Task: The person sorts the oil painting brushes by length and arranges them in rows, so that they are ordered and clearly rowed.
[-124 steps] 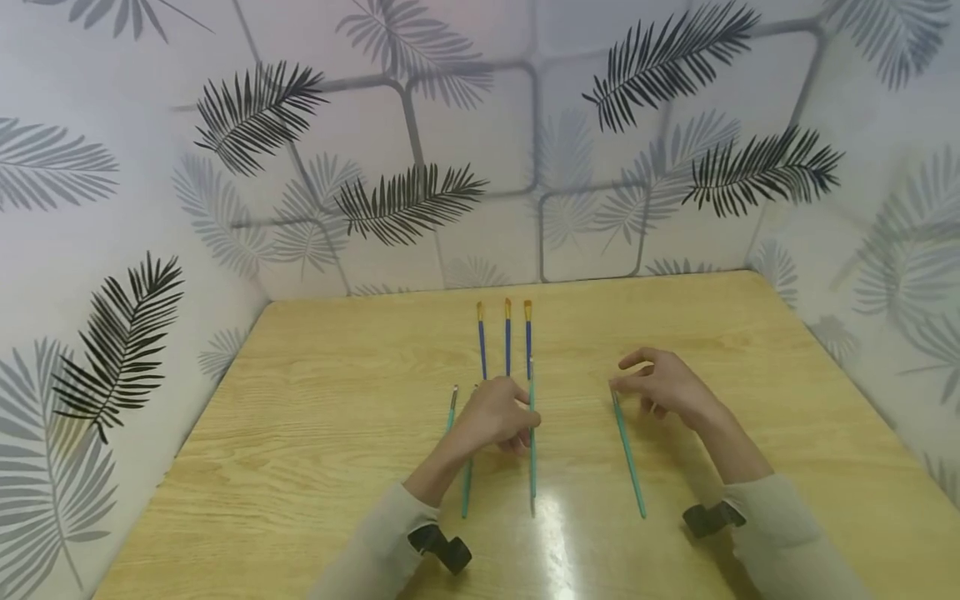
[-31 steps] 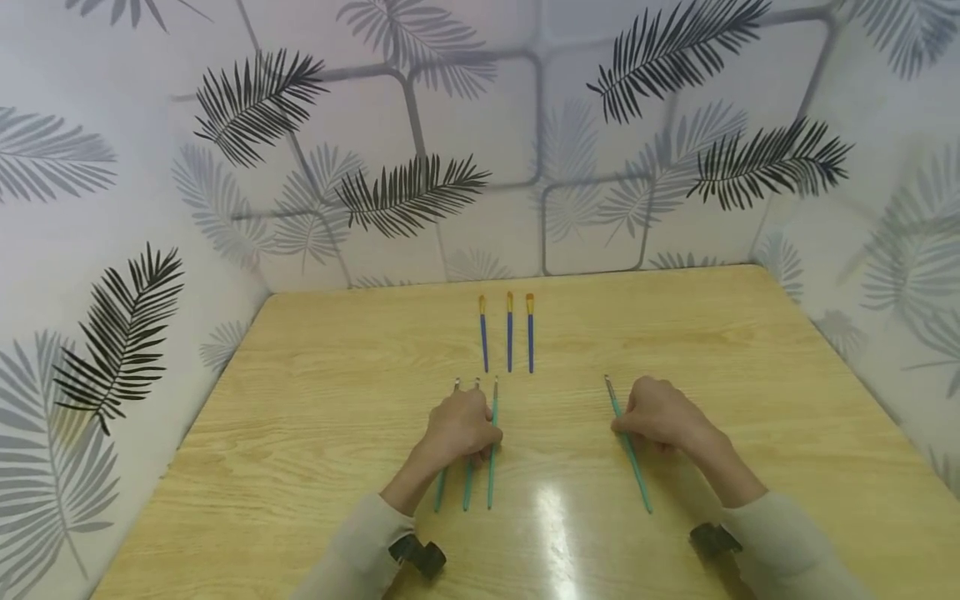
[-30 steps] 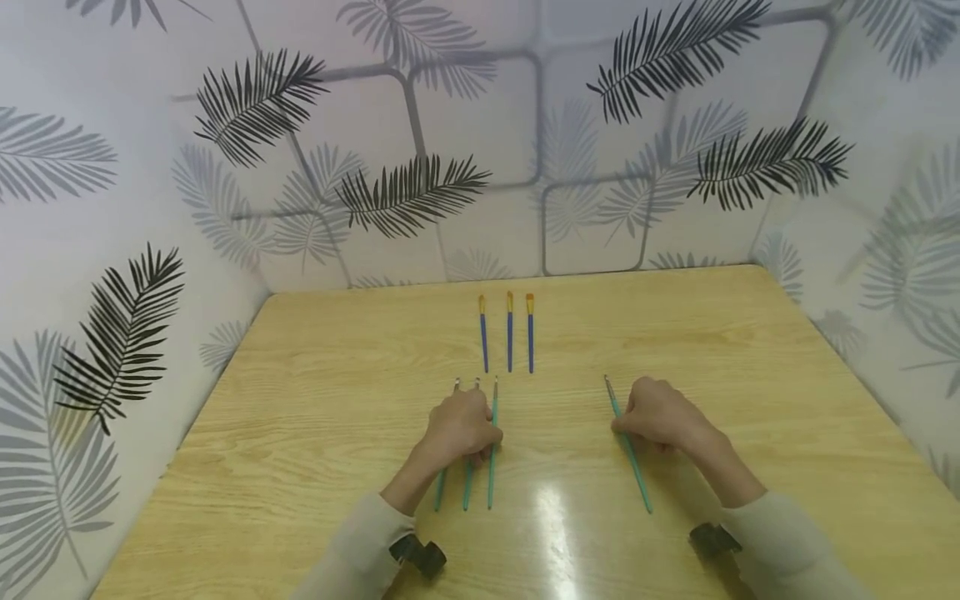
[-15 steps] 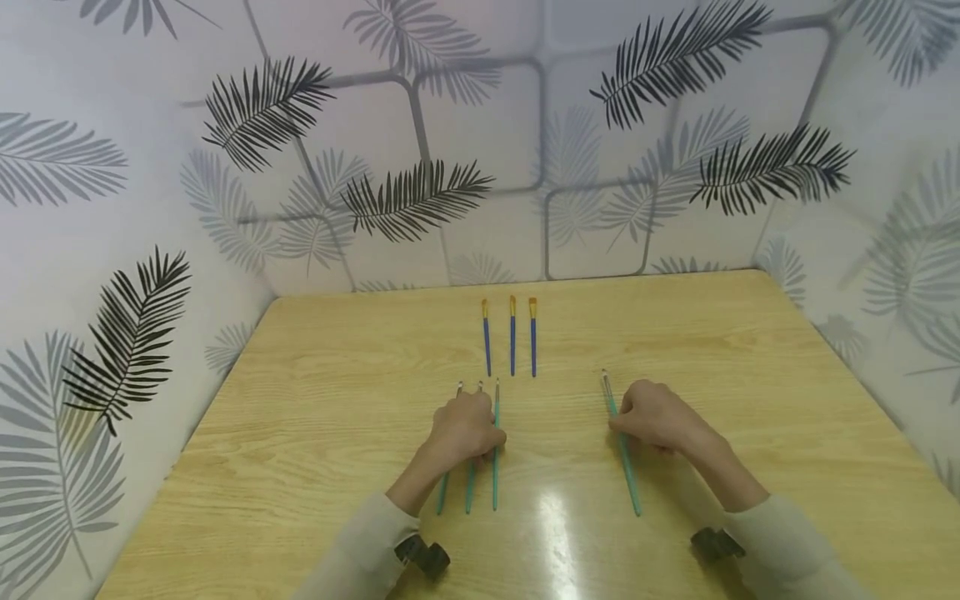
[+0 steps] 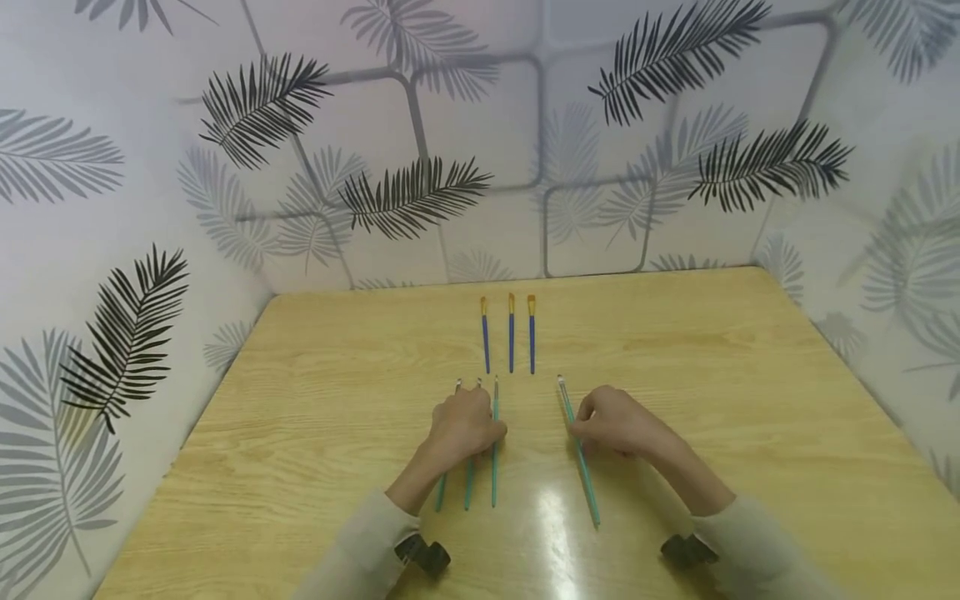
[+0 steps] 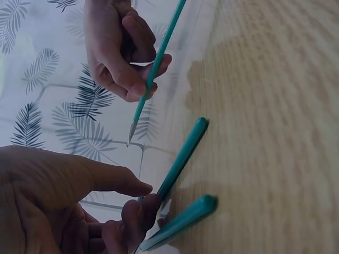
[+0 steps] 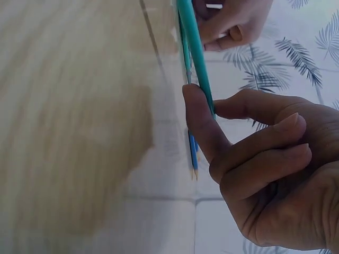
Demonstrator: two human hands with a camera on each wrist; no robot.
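Thumb and index finger of my right hand (image 5: 622,423) pinch a teal paintbrush (image 5: 588,487), bristles pointing away from me. The left wrist view shows this brush (image 6: 165,42) raised off the table. Further left, my left hand (image 5: 461,425) has its thumb and fingertip on the handle of another teal paintbrush (image 5: 495,479) lying on the table. Beneath that hand, two more teal paintbrushes lie side by side, a middle paintbrush (image 5: 469,487) and a left paintbrush (image 5: 441,493), their midsections hidden by the hand.
Behind the teal brushes, three blue-handled paintbrushes lie in a row: a left one (image 5: 486,343), a middle one (image 5: 512,343) and a right one (image 5: 532,343). The wooden table (image 5: 337,375) meets a leaf-patterned wall (image 5: 480,225) at the back and sides.
My left hand brought its teal paintbrush left beside the other two, then stayed there. My right hand took hold of the rightmost teal paintbrush and has moved left with it.
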